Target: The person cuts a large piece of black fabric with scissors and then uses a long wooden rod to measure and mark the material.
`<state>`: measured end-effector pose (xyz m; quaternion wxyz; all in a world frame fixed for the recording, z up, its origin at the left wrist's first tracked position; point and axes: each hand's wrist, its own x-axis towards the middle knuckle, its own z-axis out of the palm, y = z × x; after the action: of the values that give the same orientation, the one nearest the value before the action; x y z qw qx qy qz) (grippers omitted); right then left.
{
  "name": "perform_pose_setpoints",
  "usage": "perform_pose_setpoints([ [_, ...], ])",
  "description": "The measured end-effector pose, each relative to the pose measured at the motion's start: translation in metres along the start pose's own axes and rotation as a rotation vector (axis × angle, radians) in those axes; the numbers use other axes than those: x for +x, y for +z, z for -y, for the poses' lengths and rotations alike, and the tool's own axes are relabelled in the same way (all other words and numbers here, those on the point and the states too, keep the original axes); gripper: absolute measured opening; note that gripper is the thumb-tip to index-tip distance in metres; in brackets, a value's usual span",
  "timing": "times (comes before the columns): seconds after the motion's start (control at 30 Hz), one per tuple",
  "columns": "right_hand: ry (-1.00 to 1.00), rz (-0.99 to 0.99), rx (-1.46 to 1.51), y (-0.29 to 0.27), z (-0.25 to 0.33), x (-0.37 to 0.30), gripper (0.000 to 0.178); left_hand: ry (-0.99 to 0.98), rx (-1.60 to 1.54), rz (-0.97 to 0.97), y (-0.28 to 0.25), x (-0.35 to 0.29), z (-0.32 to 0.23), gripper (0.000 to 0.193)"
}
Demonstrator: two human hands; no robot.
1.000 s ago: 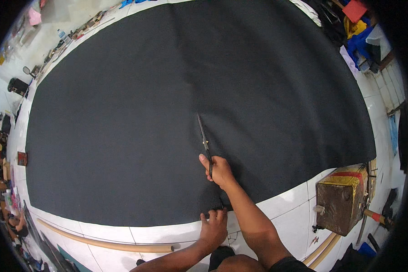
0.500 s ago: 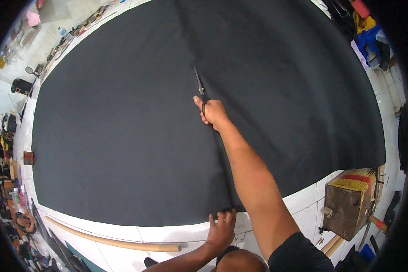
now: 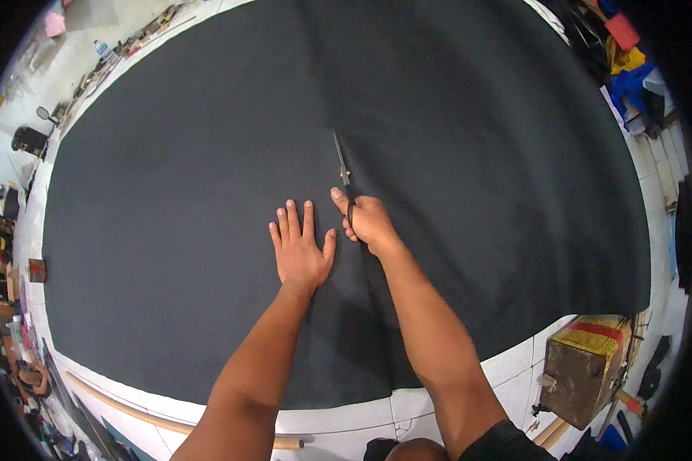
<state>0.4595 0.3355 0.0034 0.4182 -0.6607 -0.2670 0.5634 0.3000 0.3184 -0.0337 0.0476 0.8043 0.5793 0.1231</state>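
A large sheet of black material [image 3: 169, 215] is spread over the white tiled floor. My right hand [image 3: 370, 223] is wrapped round the handles of a pair of scissors [image 3: 343, 163], whose blades point away from me at the middle of the sheet. A cut line or crease runs from the near edge up to the scissors; partly hidden by my right forearm and hand. Flat on the sheet, left of the scissors, my left hand [image 3: 301, 250] lies with its fingers spread.
A long wooden pole [image 3: 131, 401] lies along the near left edge. At the near right stands a worn brown and yellow box [image 3: 584, 369]. A small rusty tin [image 3: 37, 270] sits by the left edge. Clutter lines the left side, and a blue cloth [image 3: 630, 88] lies far right.
My left hand has left the near edge of the sheet and now lies flat near the scissors. The scissors and right hand appear slightly lower in view, as the whole view shifted.
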Motion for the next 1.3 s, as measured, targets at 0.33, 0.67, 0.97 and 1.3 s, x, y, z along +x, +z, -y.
perform_pose_setpoints([
  [0.33,-0.009,-0.021,0.056,0.012,0.07,0.13,0.055,-0.03,-0.054,0.092,-0.011,0.009,-0.009,0.071],
  [0.67,0.018,-0.102,-0.09,0.032,0.089,0.172,0.056,-0.088,-0.107,0.227,-0.017,0.014,0.001,0.077],
  [0.97,-0.001,-0.022,0.029,0.025,0.178,0.31,0.055,-0.11,-0.088,0.374,-0.007,0.008,-0.003,0.078],
  [1.3,0.079,-0.047,-0.024,0.035,0.188,0.325,0.054,-0.188,-0.225,-0.047,-0.018,0.163,0.024,0.038],
])
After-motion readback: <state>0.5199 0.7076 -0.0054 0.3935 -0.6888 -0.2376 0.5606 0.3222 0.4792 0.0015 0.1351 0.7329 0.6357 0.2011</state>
